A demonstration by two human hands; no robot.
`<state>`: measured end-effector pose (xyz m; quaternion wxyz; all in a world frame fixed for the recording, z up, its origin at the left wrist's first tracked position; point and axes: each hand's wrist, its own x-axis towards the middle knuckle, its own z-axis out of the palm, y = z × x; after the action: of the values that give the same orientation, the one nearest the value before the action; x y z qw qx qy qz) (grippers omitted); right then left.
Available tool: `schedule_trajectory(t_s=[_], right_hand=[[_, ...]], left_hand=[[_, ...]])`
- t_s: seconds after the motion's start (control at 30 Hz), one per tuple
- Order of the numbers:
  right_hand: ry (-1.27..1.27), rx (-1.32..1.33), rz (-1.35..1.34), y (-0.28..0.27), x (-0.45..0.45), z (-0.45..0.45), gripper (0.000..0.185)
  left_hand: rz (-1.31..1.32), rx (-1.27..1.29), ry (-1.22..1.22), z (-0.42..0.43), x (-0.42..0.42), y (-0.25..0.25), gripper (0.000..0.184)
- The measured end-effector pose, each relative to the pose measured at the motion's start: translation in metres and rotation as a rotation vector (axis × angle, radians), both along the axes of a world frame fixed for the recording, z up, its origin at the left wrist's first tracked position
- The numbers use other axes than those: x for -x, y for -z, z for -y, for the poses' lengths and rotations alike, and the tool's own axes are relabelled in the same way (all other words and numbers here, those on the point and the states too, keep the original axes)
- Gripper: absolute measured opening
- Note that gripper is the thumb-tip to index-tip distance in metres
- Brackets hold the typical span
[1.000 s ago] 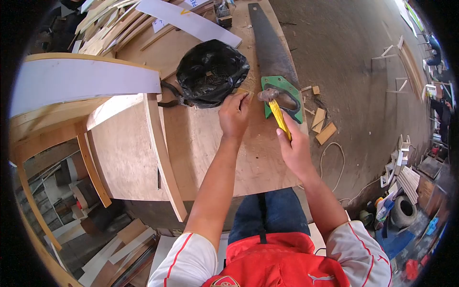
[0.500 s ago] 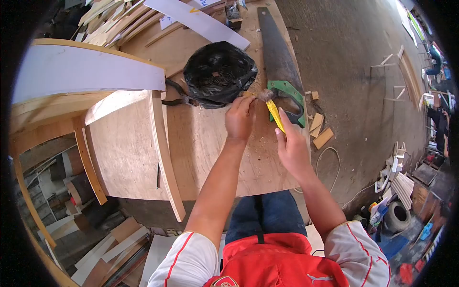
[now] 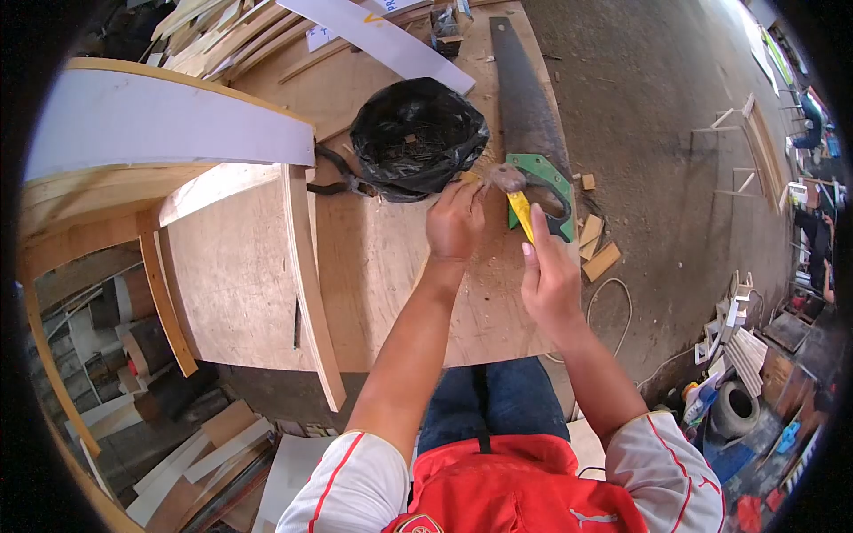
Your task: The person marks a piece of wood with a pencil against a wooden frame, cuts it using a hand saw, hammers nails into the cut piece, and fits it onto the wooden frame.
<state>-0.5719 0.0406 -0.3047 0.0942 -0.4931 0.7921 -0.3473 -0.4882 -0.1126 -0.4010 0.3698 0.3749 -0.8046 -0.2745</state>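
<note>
My right hand (image 3: 553,282) is wrapped round the yellow handle of a hammer (image 3: 521,213). Its metal head is just right of my left fingertips. My left hand (image 3: 455,222) is closed, with fingertips pinched together over a small light piece of wood (image 3: 471,178) on the workbench; whatever they pinch is too small to make out. Just beyond that hand stands a black plastic bag (image 3: 418,142), open at the top, with many nails inside. A handsaw (image 3: 530,102) with a green and black handle lies right of the hammer head.
Black-handled pincers (image 3: 336,184) lie left of the bag on the plywood workbench (image 3: 373,293). A wooden frame with a white panel (image 3: 178,124) takes up the left side. Wood strips (image 3: 222,53) are piled at the back. Small offcuts (image 3: 601,261) lie on the floor at right.
The hammer head has shifted slightly right, away from my left fingertips. My left hand keeps its pinch near the bag. The whole view has moved a little.
</note>
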Motion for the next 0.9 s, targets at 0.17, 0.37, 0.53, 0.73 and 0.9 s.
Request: schedule_trajectory(t_s=[0.17, 0.37, 0.53, 0.73, 0.9], right_hand=[[-0.013, -0.173, -0.017, 0.004, 0.000, 0.001, 0.068], [0.022, -0.213, -0.038, 0.001, -0.008, -0.001, 0.065], [0.028, -0.158, 0.183, -0.016, -0.005, -0.002, 0.061], [0.151, -0.020, 0.283, -0.007, 0.003, -0.018, 0.055], [0.095, -0.012, 0.258, -0.002, 0.003, -0.024, 0.055]], left_hand=[[0.010, -0.017, 0.005, -0.002, -0.002, -0.003, 0.013], [-0.020, 0.001, 0.033, 0.000, -0.005, 0.008, 0.017], [0.022, 0.025, 0.029, -0.002, -0.004, 0.008, 0.019], [0.006, 0.010, 0.033, -0.008, -0.021, -0.009, 0.019], [0.487, -0.057, -0.331, -0.020, -0.029, -0.028, 0.033]])
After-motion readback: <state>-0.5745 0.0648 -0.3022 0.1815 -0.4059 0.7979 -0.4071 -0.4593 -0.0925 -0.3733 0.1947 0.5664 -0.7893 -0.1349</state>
